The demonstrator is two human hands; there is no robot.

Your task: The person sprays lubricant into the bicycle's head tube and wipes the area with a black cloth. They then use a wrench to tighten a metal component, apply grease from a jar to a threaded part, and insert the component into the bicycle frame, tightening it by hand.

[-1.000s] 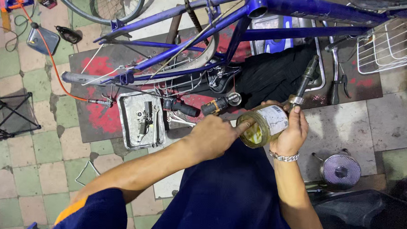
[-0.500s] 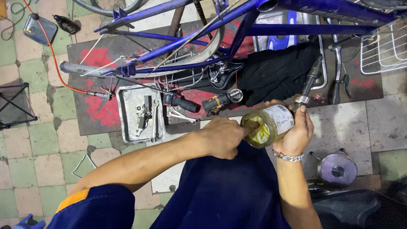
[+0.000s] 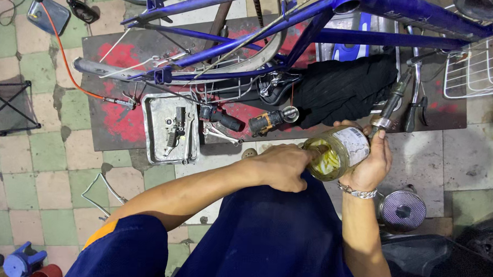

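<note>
Closest in, below the jar [image 3: 336, 155]: dark blue lap and both forearms, a silver bracelet [image 3: 356, 191] on the right wrist. Right hand [image 3: 374, 165] clamped around the jar, tipping it on its side, mouth toward the left. Left hand [image 3: 281, 167] at that mouth, fingers bunched together and poked inside, touching the yellowish stuff; nothing seen gripped between them. Judged as the dipping step: taking up some of the contents on the fingertips. Calls next for a steady jar and a clean draw of the fingers out past the rim, without smearing the label.

Right of the jar and lower, a round metal can [image 3: 402, 209] on the tiled floor [image 3: 49, 170]. Left of the jar, a shallow metal tray [image 3: 148, 129] with small parts, on a dark mat [image 3: 110, 123] blotched red. Just above the jar, a short power tool [image 3: 269, 122] and a heap of black cloth [image 3: 346, 87]. Farthest above the jar, a blue bicycle frame [image 3: 233, 45], with a wire basket [image 3: 473, 70] out to the right.
</note>
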